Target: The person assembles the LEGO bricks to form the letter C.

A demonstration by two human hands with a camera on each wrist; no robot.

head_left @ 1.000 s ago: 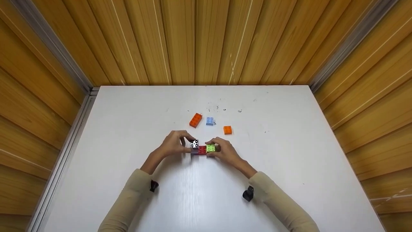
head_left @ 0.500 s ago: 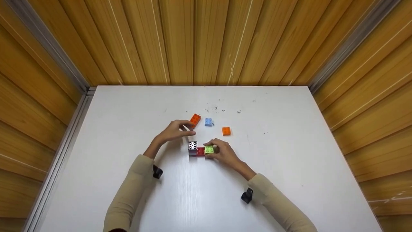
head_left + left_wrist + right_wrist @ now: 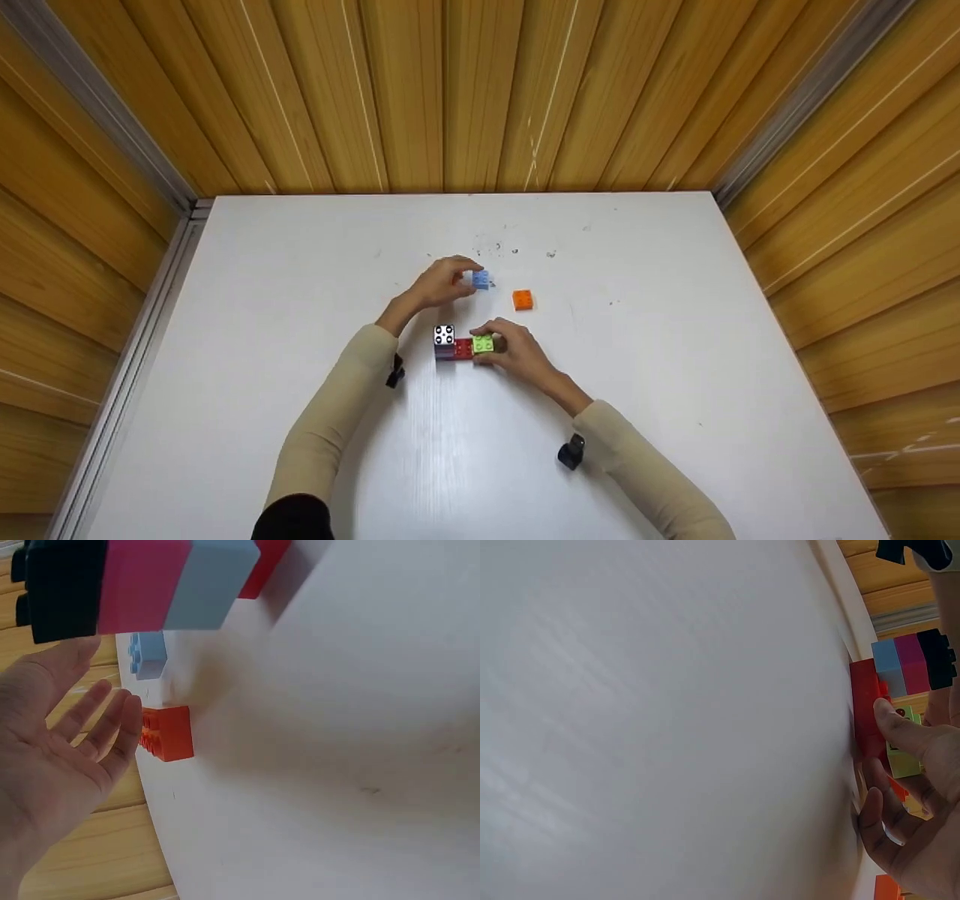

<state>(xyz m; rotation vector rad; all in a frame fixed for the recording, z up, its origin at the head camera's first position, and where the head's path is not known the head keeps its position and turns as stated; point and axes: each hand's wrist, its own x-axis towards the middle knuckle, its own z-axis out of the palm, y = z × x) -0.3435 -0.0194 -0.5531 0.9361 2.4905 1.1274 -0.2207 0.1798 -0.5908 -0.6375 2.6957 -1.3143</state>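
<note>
In the head view, my left hand reaches over the table with its thumb and fingers spread around a light blue toy brick. The left wrist view shows the fingers loose and apart from that brick. My right hand grips the right end of a small toy-brick build, thumb and fingers on opposite sides. This build has a red base brick, a lime green brick on its right end, and on its left a stack of light blue, pink and shiny black bricks.
A square orange brick lies right of the light blue one. A longer red-orange brick is mostly hidden by my left hand in the head view. Wood-panelled walls stand behind and beside the white table.
My left hand has left the black-topped stack and moved away and to the right, past the red-orange brick, to the light blue brick. My right hand keeps its grip on the build.
</note>
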